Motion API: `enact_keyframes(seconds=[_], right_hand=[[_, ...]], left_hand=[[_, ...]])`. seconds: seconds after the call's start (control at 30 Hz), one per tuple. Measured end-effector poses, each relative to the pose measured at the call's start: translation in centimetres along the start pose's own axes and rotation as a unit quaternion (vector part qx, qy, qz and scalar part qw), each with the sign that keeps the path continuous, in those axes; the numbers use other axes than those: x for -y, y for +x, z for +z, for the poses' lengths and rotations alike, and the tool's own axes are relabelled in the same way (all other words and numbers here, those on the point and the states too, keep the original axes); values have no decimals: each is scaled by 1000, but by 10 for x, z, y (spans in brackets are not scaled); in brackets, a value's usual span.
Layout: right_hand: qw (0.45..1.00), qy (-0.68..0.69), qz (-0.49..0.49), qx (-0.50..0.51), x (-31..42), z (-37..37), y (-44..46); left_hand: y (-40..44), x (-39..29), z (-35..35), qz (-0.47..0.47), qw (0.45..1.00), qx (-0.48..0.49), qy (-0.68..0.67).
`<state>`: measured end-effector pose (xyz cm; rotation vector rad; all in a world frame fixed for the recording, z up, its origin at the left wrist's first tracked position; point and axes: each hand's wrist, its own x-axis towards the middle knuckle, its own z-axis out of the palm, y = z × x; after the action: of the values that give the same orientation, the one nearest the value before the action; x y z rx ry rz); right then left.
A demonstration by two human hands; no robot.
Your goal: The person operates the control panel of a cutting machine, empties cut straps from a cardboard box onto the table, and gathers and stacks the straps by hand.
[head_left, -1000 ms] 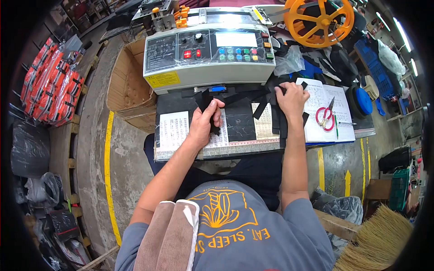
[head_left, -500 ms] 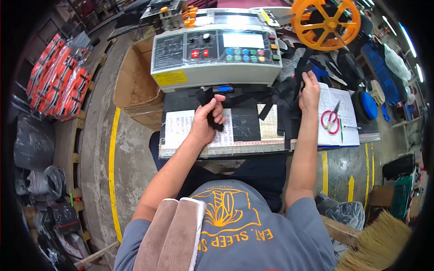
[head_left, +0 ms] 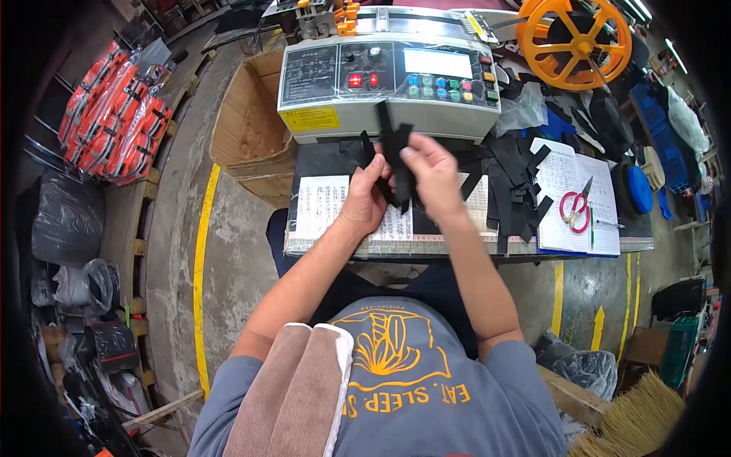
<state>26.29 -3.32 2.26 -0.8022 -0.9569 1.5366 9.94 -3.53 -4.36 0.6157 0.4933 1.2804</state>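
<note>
Black strap pieces [head_left: 397, 156] stand up between my hands, in front of the grey-white machine [head_left: 390, 84]. My left hand [head_left: 366, 199] is closed around some of them. The fingers of my right hand [head_left: 434, 171], slightly blurred, pinch a strap piece at the right side of the bunch. More black strips [head_left: 512, 186] lie in a loose pile on the table to the right of my right hand. Printed sheets [head_left: 318, 207] lie under and beside my left hand.
Red-handled scissors [head_left: 575, 211] rest on an open notebook [head_left: 601, 190] at the right. A cardboard box [head_left: 251, 126] stands left of the machine. An orange reel [head_left: 583, 47] and a blue roll [head_left: 636, 189] are at the right.
My right hand has moved from the strips by the notebook back to my left hand, bringing a black strap piece. My left hand keeps its hold. The view has shifted, so the table appears further right.
</note>
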Motion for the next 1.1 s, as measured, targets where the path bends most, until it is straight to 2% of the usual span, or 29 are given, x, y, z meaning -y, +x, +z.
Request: enact_keyframes(seconds=[0.03,0.07,0.13,0.17,0.2,0.27,0.3,0.33,0.4,0.43,0.5,0.53,0.6,0.7,0.83,0.9,0.93,0.97,1.0,1.03,1.1], right_hand=[[991,-78,-97,-47,-52,-2,13],[908,-316,-269,-54,-70,13,2],[898,-351,-259,-64,-68,21,-6],[908,-311,-276,-56,-60,24,-6],[907,-327,-260,-46,-41,22,-10],[863,-440,-233,-81,-15,0,-18],[811,-517,-262,-78,0,-21,-22],[764,-561,-293,-127,15,-38,-29],[676,-649,-243,-251,54,-68,-55],[650,-669,-225,-280,59,-105,-61],[576,-708,-197,-358,70,-149,-80],[544,-729,-145,-389,75,-157,-92],[523,-746,-94,-401,78,-176,-112],[589,-704,19,-397,77,-173,-137],[720,-540,-40,-434,71,-175,-135],[759,-473,-144,-423,69,-210,-126],[773,-436,-195,-417,70,-226,-122],[774,-468,-187,-383,85,-227,-121],[720,-548,-145,-401,102,-215,-118],[727,-526,-157,-412,103,-227,-110],[759,-465,-186,-415,113,-229,-94]], left_hand=[[-10,-12,37,13,998,-59,34],[-8,-11,34,-2,997,-50,50],[-5,-14,37,19,994,-101,46],[-5,-13,35,13,990,-136,24],[-4,-11,29,12,990,-143,14],[-1,-9,15,33,994,-103,31],[-4,-12,30,34,989,-141,22],[-4,-14,31,22,990,-135,25],[-4,-18,29,-2,992,-124,31],[-4,-17,33,-4,992,-127,-23],[-2,-16,23,-7,995,-87,-48],[-1,-15,20,-9,996,-66,-59],[-2,-15,31,3,996,-77,-46],[-5,-16,34,15,998,-63,-9],[-4,-18,32,-21,999,-43,5],[-2,-13,16,-37,999,-5,-14],[-3,-14,19,-27,1000,-9,2],[-7,-15,25,-17,1000,-12,17],[-9,-17,34,-8,999,-14,31],[-11,-20,42,-17,997,-41,62],[-13,-20,41,-35,998,-22,46]])
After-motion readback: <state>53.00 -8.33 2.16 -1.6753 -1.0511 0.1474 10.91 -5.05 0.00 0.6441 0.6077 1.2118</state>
